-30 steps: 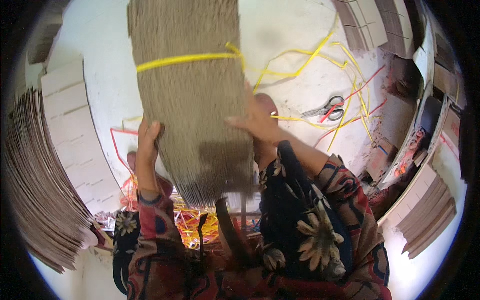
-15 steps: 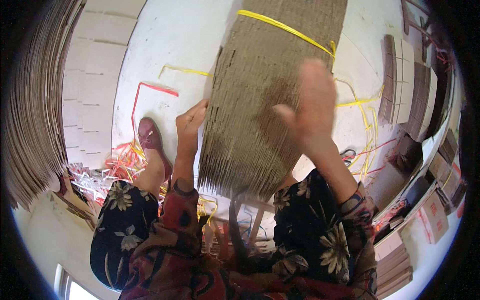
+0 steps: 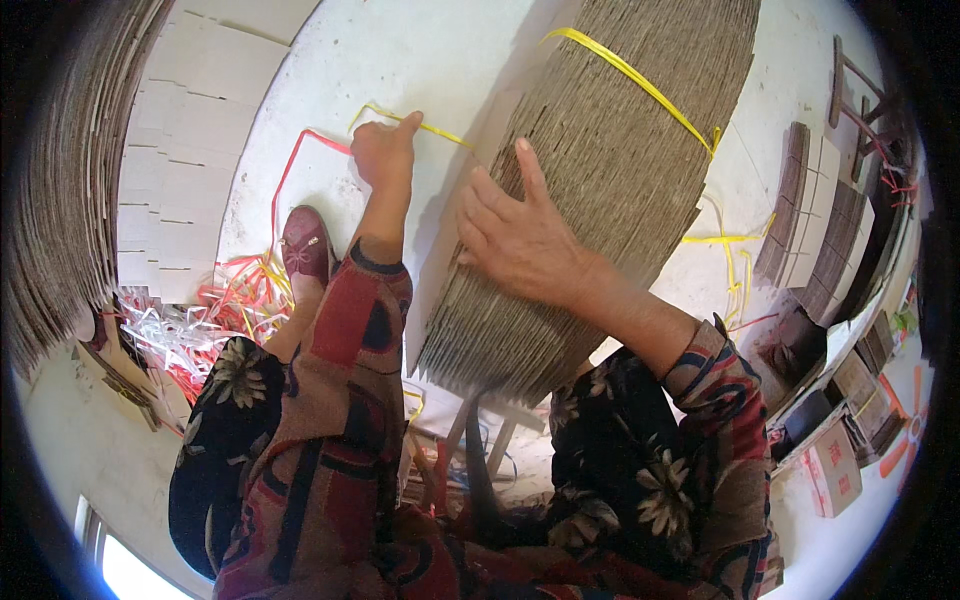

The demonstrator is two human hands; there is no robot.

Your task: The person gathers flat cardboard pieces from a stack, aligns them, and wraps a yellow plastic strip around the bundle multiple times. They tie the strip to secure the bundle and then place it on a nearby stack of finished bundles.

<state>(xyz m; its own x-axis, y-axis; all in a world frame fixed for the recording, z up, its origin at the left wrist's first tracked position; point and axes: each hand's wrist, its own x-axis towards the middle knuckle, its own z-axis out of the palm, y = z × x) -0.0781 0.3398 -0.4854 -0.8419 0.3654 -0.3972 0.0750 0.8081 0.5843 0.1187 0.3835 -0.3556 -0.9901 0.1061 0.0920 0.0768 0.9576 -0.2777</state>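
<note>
A tall bundle of brown corrugated cardboard sheets (image 3: 590,150) leans between my knees, edges facing up. A yellow strap band (image 3: 630,72) crosses its far part. My right hand (image 3: 520,235) lies against the bundle's left side, fingers spread and thumb pointing up. To the left, my left hand (image 3: 385,152) is over a loose yellow strap (image 3: 445,134), which runs out on both sides of it. Its fingers are curled in at the strap, their tips partly hidden. A red strap (image 3: 290,170) ends beside this hand.
Stacked flat cardboard (image 3: 185,150) stands at the left, above a heap of shredded strapping (image 3: 175,335). My shoe (image 3: 306,243) is on the floor nearby. Smaller cardboard stacks (image 3: 800,205), a wooden stool (image 3: 855,100), a printed carton (image 3: 832,468) and an orange fan (image 3: 908,425) line the right.
My left hand has left the bundle's side for the loose yellow strap. My right hand has moved left across the bundle to its left edge. The view has shifted, and the bundle sits further right.
</note>
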